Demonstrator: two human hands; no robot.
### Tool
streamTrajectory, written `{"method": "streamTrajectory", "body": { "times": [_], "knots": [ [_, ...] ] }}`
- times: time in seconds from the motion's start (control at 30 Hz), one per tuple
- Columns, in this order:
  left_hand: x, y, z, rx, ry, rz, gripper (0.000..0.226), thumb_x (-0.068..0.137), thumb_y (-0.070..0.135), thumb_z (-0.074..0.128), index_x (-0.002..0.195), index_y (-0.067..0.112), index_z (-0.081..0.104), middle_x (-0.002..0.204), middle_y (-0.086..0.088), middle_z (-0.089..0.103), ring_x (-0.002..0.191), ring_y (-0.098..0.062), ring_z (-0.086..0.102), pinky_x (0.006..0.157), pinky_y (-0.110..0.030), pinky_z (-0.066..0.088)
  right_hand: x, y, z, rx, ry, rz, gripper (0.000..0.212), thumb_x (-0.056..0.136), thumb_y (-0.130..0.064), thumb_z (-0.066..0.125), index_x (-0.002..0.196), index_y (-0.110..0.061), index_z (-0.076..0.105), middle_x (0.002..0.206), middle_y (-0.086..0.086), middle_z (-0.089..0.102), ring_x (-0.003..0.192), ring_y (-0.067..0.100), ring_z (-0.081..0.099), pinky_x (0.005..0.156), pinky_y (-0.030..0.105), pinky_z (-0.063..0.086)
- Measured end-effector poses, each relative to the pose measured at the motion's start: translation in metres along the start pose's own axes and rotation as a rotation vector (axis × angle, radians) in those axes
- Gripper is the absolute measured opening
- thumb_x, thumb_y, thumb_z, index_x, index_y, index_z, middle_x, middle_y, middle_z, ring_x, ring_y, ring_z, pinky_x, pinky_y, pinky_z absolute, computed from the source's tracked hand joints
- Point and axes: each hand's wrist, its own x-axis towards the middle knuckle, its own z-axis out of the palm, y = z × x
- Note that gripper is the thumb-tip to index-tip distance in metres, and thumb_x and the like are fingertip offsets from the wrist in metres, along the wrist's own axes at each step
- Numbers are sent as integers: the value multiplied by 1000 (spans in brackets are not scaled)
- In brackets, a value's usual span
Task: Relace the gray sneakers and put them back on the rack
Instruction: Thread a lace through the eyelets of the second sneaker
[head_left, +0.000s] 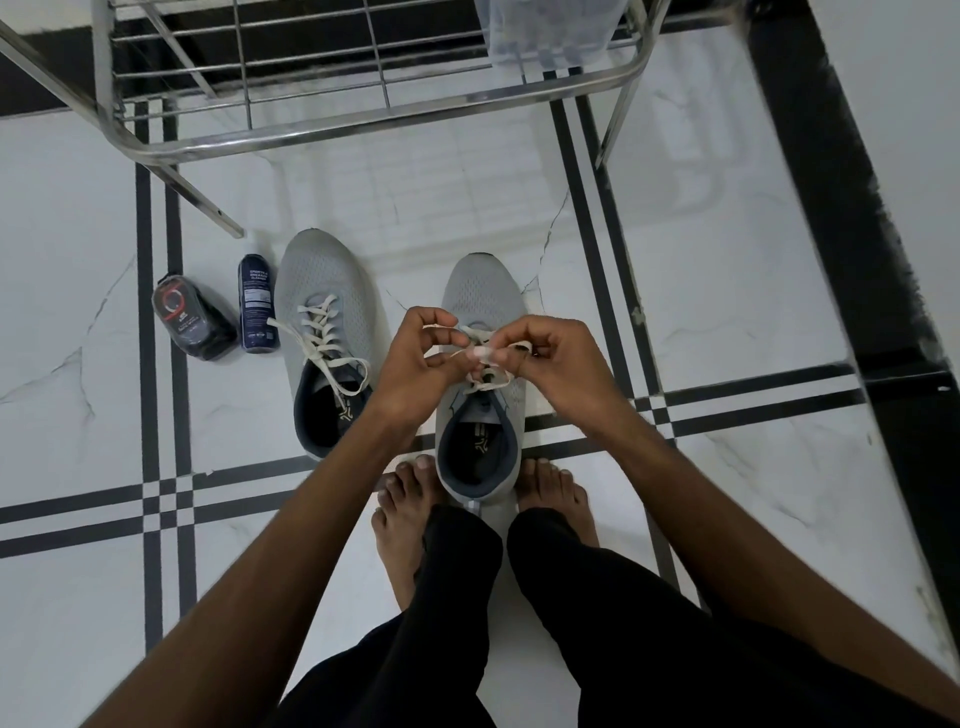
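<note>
Two gray sneakers stand on the white tiled floor, toes pointing away from me. The left sneaker (324, 332) is laced with a white lace, its ends lying loose. The right sneaker (480, 395) sits between my bare feet. Over its eyelets my left hand (418, 358) and my right hand (553, 358) each pinch a part of its white lace (485, 378). The lace runs between my fingers, and my hands hide most of the lacing. The metal shoe rack (363, 124) stands just beyond the sneakers at the top.
A dark blue cleaner bottle (257, 304) and a dark wrapped package (192, 319) lie left of the left sneaker. A rack leg (205, 200) slants down near them. A black strip (852, 223) runs along the right. A clear bag (545, 31) rests on the rack.
</note>
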Motion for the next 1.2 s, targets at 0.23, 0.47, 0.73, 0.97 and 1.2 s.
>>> {"method": "streamTrajectory", "body": {
  "times": [0.23,0.47,0.73,0.97,1.2],
  "knots": [
    [1,1,-3,8,11,-30,21,97,8,59,117,10,54,104,-6,61,86,-22,66,79,-31,57,2,-6,-3,-524,-155,-202,14,84,-7,75,97,-12,79,96,1,61,89,18,60,77,32,52],
    [-5,6,-9,158,-249,31,30,98,-6,49,124,2,62,113,-13,72,98,-20,70,83,-24,55,-8,-5,14,-540,93,-283,14,85,-6,70,93,-13,61,91,-4,57,78,11,55,65,14,42],
    [-2,11,-16,526,19,276,14,90,8,69,97,17,77,84,9,75,76,-2,69,73,-19,55,-12,-7,8,-583,208,-322,10,85,-23,77,85,-16,71,83,-4,64,74,13,60,64,32,52],
    [-9,-4,-57,903,237,302,18,88,5,67,94,18,78,88,5,76,81,-11,69,75,-24,50,-30,21,-24,-667,263,-34,11,88,-33,72,82,-25,71,79,-10,64,75,8,58,69,36,53],
    [-13,-12,-48,941,327,294,16,88,7,67,95,17,78,88,2,77,82,-17,70,79,-32,54,-33,30,-20,-636,279,118,10,88,-31,74,83,-24,69,80,-10,64,74,8,60,70,32,55]
  ]
}}
